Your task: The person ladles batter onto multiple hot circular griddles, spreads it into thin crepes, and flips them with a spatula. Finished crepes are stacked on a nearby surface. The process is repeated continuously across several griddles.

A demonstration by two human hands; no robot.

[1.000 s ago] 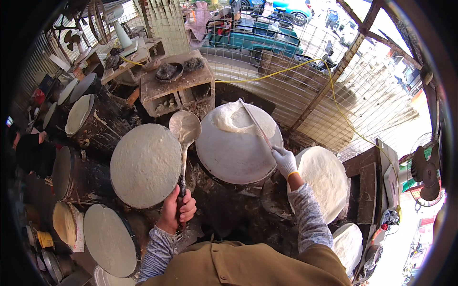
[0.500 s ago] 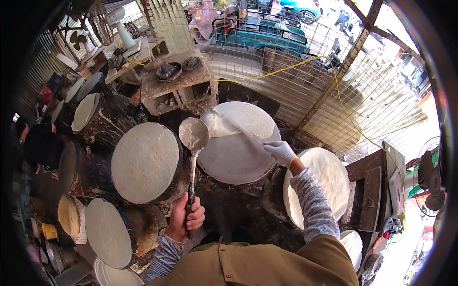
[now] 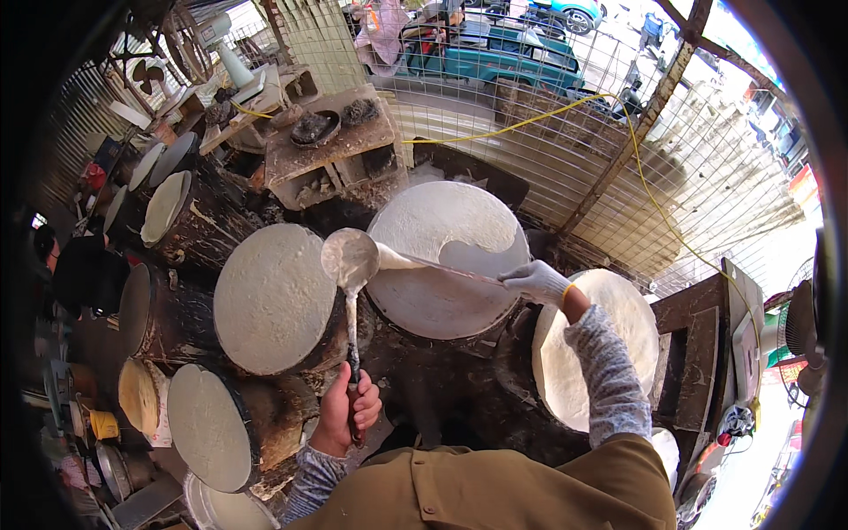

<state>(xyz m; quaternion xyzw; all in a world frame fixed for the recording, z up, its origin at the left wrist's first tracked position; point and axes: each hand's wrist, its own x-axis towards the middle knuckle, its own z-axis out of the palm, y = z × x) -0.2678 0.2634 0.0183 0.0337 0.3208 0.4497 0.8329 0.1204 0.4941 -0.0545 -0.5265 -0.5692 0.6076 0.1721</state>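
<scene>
My bare left hand [image 3: 344, 412] is closed round the dark handle of a batter-smeared ladle [image 3: 351, 259], held upright with its bowl away from me. My right hand [image 3: 535, 282], in a white glove, grips a long thin spreader [image 3: 464, 270] that slants leftward across the middle griddle [image 3: 433, 311]. Pale batter coats the spreader's far end, which lies close by the ladle's bowl; whether they touch I cannot tell. A layer of batter [image 3: 442, 210] covers the far part of that griddle, with a curved edge, while its near part shows bare grey surface.
Batter-covered griddles stand at the left [image 3: 272, 299], lower left [image 3: 210, 427] and right [image 3: 594, 340]. Behind the middle one is a block stand [image 3: 340, 146] with a dark dish [image 3: 316, 130]. Wire mesh fencing [image 3: 530, 168] runs along the far side. A fan [image 3: 799, 331] is at far right.
The spreader has swung to the left, its batter-laden end now beside the ladle. My right hand has shifted slightly right. Batter at the griddle's left is gone, leaving a curved edge.
</scene>
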